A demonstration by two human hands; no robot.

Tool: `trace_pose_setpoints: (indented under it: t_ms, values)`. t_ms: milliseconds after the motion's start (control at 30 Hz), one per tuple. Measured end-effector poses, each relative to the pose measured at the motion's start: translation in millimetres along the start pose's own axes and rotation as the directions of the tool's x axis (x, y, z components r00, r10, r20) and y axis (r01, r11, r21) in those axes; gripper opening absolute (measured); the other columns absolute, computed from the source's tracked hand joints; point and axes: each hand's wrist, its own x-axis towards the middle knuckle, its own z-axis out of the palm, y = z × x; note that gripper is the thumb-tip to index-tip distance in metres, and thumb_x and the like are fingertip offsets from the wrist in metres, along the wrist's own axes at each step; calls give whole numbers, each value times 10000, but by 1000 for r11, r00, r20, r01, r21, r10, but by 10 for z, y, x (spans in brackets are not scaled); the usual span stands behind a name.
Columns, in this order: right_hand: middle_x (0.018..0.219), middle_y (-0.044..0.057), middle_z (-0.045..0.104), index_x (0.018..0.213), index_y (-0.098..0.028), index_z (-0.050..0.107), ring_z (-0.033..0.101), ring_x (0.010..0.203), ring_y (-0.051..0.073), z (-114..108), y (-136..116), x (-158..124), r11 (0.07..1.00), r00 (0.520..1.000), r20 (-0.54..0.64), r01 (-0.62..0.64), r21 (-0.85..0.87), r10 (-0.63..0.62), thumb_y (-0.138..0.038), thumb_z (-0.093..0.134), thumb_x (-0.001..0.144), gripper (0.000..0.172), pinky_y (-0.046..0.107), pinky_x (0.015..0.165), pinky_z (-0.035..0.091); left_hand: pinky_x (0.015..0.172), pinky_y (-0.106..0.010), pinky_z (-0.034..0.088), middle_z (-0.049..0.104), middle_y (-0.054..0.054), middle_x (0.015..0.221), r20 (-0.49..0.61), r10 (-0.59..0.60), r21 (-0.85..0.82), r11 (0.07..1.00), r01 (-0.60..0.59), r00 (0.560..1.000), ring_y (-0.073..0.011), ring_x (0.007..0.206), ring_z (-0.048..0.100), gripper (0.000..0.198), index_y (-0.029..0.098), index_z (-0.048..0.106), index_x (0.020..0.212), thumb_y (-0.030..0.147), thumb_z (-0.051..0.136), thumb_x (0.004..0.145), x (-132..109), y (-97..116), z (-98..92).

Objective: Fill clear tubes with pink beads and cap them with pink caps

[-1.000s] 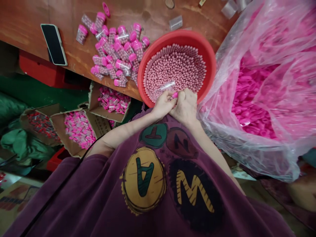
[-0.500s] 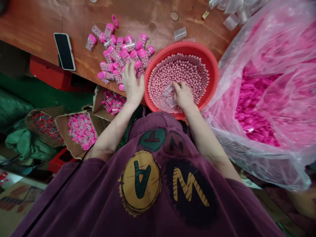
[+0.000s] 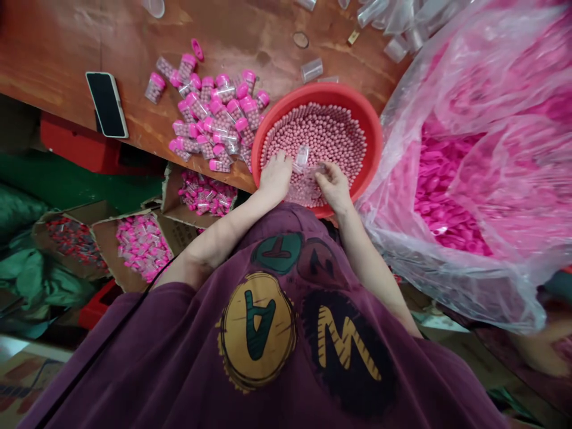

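A red plastic bowl (image 3: 374,119) holds a mass of small pink beads (image 3: 328,122). Several clear plastic vials (image 3: 302,155) lie on the beads between my hands. My right hand (image 3: 335,187), over the bowl's near right part, is closed with thumb and fingertips on a clear vial. At the near left of the bowl, my left hand (image 3: 277,177) has its fingers curled against another clear vial; its grip is partly hidden. To the left lies a pile of bead-filled vials with pink caps (image 3: 218,119).
A large clear bag (image 3: 504,298) of pink caps (image 3: 447,196) stands on the right. A phone (image 3: 107,106) lies on the wooden table (image 3: 49,47). Empty clear vials (image 3: 311,70) are at the back. Cardboard boxes (image 3: 105,229) of small items stand below left. Part of another person (image 3: 543,351) shows lower right.
My left hand has moved right, from the pile of capped vials into the bowl, and its fingers have curled. My right hand stays in the bowl. The view has shifted slightly.
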Motion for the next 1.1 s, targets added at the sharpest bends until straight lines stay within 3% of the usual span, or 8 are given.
trace_pose_setpoints:
  t_ms: [133,267,400,567,667,767,900,1100]
  values:
    - [1016,43,772,1408,-293,668,783,871,277,41,-117,-88,960,984,28,-179,216,177,-641,786,969,572,553,934,722,1372,-474,504,684,-243,1651,14,190,-133,973,-187,982,-368,1554,663,445,96,741,1513,54,583,1099,24,197,70]
    - [866,-20,711,1277,-296,610,751,799,260,81,-222,-148,938,970,-45,-219,268,239,-693,816,901,584,517,876,712,1316,-470,531,761,-260,1495,135,237,-54,971,-232,962,-363,1496,702,413,76,800,1380,77,453,1158,138,354,192]
    - [826,-33,719,1223,-308,585,768,783,258,31,-326,-207,907,942,-96,-276,318,321,-719,845,873,599,481,840,712,1232,-411,571,770,-245,1489,236,307,26,946,-322,922,-337,1413,736,375,78,807,1352,72,519,1111,313,399,171]
    - [1054,45,815,1212,-305,649,800,895,256,-183,-429,-387,925,940,-146,-259,279,308,-710,824,941,518,476,876,736,1271,-434,530,742,-238,1572,118,221,204,949,-242,968,-335,1481,689,509,102,787,1394,47,352,1134,618,505,84]
    - [1041,52,805,1172,-292,677,794,893,258,-333,-422,-580,944,963,-119,-207,256,244,-690,743,989,443,489,901,736,1325,-501,491,702,-256,1647,91,228,212,947,-242,969,-369,1565,627,548,86,772,1418,10,316,1123,784,624,172]
    - [959,44,783,1169,-280,701,762,812,259,-423,-419,-747,959,974,-104,-172,225,199,-667,684,1018,415,490,850,715,1358,-545,467,676,-270,1664,141,243,137,955,-262,960,-374,1580,611,515,54,760,1388,-3,315,1136,888,710,382]
    - [890,30,762,1137,-281,740,725,800,258,-468,-476,-843,984,984,-87,-147,103,156,-679,672,1028,418,480,856,685,1376,-468,476,716,-168,1618,143,232,-55,972,-226,962,-292,1542,637,416,146,773,1256,-47,448,1080,963,688,625]
    - [995,50,824,1159,-289,741,762,852,265,-535,-470,-824,975,973,-147,-153,160,177,-750,682,1038,480,478,859,693,1214,-411,588,857,-122,1349,103,250,-452,874,-179,963,-288,1277,771,454,176,843,1186,5,814,767,917,437,514]
